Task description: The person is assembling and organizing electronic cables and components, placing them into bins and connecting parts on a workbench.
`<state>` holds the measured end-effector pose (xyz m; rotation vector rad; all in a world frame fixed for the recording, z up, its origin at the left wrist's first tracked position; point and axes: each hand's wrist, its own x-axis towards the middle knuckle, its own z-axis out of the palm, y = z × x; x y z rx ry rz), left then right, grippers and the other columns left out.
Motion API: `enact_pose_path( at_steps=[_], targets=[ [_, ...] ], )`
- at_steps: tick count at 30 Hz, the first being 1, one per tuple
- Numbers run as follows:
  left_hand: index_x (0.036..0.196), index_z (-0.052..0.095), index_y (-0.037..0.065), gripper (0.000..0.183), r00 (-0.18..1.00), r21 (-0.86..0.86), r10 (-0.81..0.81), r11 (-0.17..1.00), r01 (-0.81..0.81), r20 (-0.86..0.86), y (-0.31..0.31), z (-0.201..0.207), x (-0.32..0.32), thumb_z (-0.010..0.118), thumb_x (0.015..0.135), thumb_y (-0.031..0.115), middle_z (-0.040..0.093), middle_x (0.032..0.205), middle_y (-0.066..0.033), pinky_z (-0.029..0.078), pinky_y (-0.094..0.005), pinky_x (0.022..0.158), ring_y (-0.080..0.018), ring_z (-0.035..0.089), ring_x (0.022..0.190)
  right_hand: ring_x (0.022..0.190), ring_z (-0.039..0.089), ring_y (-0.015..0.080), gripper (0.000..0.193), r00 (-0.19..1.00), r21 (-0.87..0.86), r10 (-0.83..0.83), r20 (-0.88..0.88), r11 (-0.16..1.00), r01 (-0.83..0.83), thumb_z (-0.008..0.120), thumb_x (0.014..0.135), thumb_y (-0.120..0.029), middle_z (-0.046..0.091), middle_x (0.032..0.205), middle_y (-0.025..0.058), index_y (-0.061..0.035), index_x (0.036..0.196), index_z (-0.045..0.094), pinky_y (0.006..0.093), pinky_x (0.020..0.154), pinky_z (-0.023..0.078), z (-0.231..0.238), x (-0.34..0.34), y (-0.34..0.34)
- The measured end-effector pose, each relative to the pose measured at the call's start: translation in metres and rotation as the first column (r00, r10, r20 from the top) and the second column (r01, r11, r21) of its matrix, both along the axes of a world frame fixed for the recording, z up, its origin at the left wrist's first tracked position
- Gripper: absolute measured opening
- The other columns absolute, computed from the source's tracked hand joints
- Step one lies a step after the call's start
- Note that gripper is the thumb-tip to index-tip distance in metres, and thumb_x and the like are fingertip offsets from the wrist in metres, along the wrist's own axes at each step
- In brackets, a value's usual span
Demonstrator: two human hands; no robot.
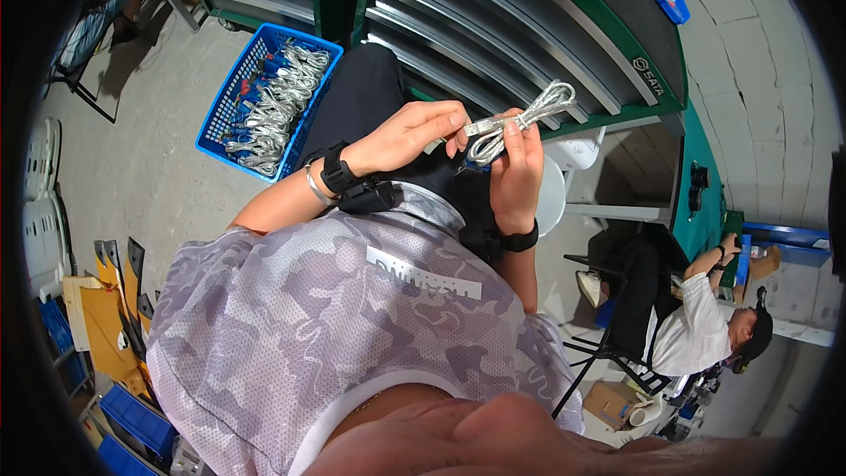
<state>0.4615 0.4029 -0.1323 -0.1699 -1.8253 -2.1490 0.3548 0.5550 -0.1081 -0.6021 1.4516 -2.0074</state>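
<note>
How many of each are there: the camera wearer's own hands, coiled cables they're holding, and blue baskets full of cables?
Hands: 2 (left hand, right hand)
Held coiled cable: 1
Cable-filled blue basket: 1
Total: 4

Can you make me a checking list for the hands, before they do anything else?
1. Right hand holds the shiny silver coiled cable: ok.
2. Left hand is up by the cable's flat metal plug: ok.
3. Left fingers grip that plug firmly: cannot tell, they may only be touching it.
4. The coil's middle is tied tight: cannot tell, fingers partly cover it.
5. Blue plastic basket with holes in its walls stands upright, with bundled silver cables inside: ok.
6. Seated person in a white shirt is away from these hands: ok.
</note>
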Motion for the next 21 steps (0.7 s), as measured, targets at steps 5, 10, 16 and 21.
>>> enact_pose_path(
  at_steps=[5,10,16,21],
  targets=[
    [0.085,0.059,0.000,0.043,1.000,-0.023,0.015,1.000,-0.015,0.009,0.000,0.000,0.000,0.039,0.107,0.031,0.057,0.078,-0.0038,0.044,-0.0271,0.080,-0.0124,0.055,0.078,0.077,0.053,0.0064,0.015,1.000,0.006,-0.017,-0.023,1.000,0.017,0.049,0.101,-0.015,0.055,0.090,0.0019,-0.0031,0.110,0.052,0.0218,0.066,0.042,-0.003,-0.001,-0.001],
    [0.088,0.063,-0.002,0.046,0.997,0.075,-0.003,0.997,-0.002,0.075,0.002,-0.001,-0.002,0.040,0.106,0.034,0.058,0.076,-0.0040,0.045,-0.0264,0.076,-0.0116,0.056,0.074,0.076,0.053,0.0067,0.016,0.998,0.003,-0.010,-0.056,1.000,0.010,0.050,0.101,-0.016,0.056,0.091,0.0018,-0.0030,0.110,0.053,0.0218,0.066,0.042,-0.002,0.001,-0.001],
    [0.083,0.066,-0.001,0.050,0.972,0.243,-0.071,0.970,0.015,0.223,0.000,-0.007,-0.007,0.042,0.106,0.036,0.052,0.061,0.0003,0.040,-0.0234,0.062,-0.0089,0.047,0.058,0.075,0.050,0.0043,0.015,0.996,0.035,-0.004,-0.090,0.999,0.007,0.051,0.101,-0.014,0.060,0.097,0.0028,-0.0034,0.111,0.054,0.0189,0.062,0.037,0.000,0.002,-0.003],
    [0.075,0.064,0.000,0.053,0.937,0.391,-0.202,0.917,0.078,0.286,-0.005,-0.011,-0.009,0.043,0.105,0.039,0.046,0.056,0.0029,0.032,-0.0221,0.053,-0.0062,0.037,0.052,0.073,0.047,0.0016,0.018,0.995,0.035,0.022,-0.098,0.999,-0.018,0.054,0.099,-0.012,0.062,0.101,0.0032,-0.0027,0.115,0.054,0.0161,0.058,0.032,-0.003,0.003,-0.004]
  ],
)
